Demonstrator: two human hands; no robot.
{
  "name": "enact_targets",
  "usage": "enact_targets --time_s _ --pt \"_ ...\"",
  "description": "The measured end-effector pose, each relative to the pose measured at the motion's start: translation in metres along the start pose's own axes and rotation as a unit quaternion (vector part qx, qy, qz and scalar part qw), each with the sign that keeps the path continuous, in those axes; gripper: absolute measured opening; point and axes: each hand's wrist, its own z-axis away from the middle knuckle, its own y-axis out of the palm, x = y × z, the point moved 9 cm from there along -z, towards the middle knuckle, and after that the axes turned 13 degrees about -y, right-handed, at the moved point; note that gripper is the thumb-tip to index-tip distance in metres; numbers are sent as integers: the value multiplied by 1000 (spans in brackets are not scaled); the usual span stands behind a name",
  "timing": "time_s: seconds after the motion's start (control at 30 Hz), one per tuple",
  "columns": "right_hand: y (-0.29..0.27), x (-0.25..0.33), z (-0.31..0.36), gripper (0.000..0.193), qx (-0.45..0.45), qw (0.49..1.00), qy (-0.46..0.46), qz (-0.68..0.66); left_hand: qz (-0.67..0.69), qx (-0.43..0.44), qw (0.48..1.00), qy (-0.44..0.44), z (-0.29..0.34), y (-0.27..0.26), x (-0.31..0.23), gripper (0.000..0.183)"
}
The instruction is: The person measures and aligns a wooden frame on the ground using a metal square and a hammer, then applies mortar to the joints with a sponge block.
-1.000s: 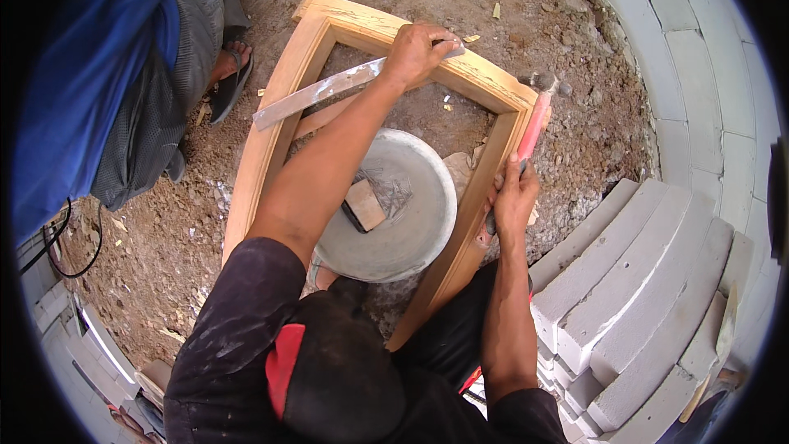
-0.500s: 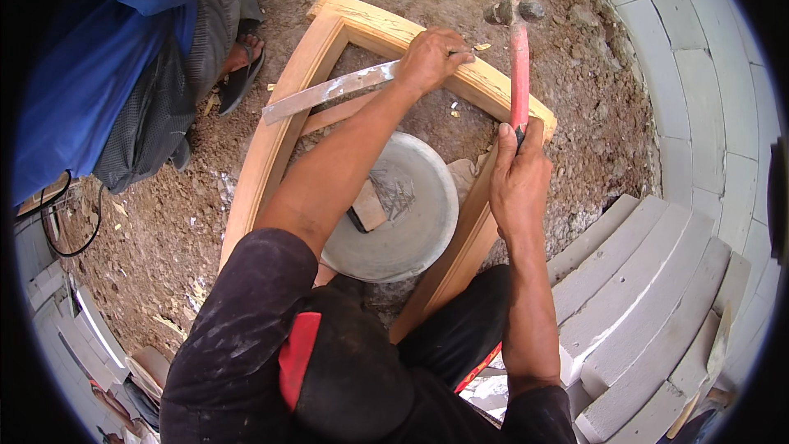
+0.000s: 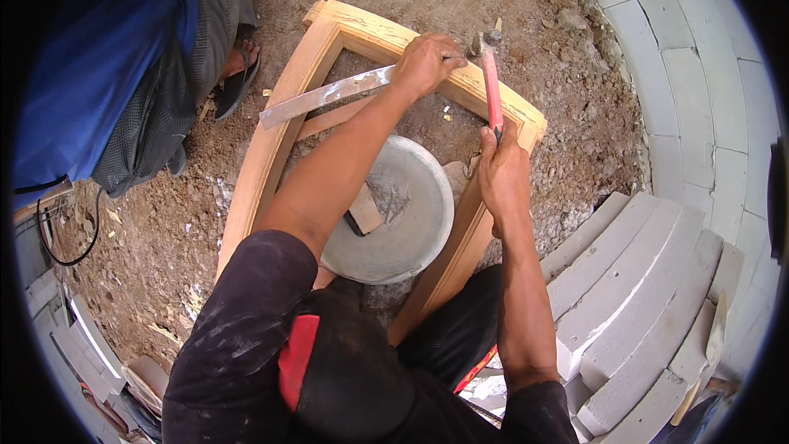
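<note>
My right hand is wrapped round the dark grip of a red-handled hammer. The metal head lies just right of my left fingertips, over the far rail of the wooden frame. My left hand is closed on that rail, pinching a thin dark nail that points toward the hammer head. A flat, paint-smeared strip slants from the frame's left side to under my left hand; whether my fingers also press it is hidden.
Inside the frame stands a grey basin with loose nails and a wood-topped block. A person in blue is at left. Grey blocks are stacked at right beside a pale block wall.
The hammer has swung down and left, its head now close to my left fingertips. My right hand has shifted slightly left; the left hand keeps its place on the frame.
</note>
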Motion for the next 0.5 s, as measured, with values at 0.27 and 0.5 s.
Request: enact_targets --time_s 0.27,0.5 --pt "-47 -1 44 24 -120 990 -20 -73 -63 -86 989 -102 26 -91 15 43" --pt "-43 32 31 21 -109 982 -40 -147 -313 97 915 -233 70 -106 79 82"
